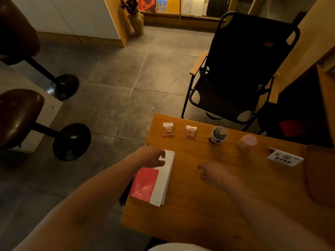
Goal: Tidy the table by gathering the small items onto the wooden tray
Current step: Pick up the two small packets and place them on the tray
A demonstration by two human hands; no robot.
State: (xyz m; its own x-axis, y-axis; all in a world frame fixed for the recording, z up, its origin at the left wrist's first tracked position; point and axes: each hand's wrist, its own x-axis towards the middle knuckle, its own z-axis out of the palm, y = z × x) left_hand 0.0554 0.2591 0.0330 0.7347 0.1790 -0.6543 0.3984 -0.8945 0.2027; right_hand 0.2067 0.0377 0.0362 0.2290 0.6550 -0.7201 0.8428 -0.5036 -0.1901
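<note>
On the wooden table (190,211) two small brown sachets (168,128) (191,132) lie near the far edge. Right of them stand a clear-domed pot (218,134) and a pink cup (246,143). A white sign card (285,158) lies further right. The wooden tray (320,176) sits at the table's right edge, partly cut off. My left hand (151,157) rests on the top end of a white-and-red booklet (154,180), fingers curled on it. My right hand (214,173) hovers low over bare table, fingers loose, holding nothing.
A black folding chair (239,69) stands just beyond the table's far edge. Two brown bar stools (20,113) (16,31) stand on the tiled floor at left. A vase (136,22) and shelving are at the back.
</note>
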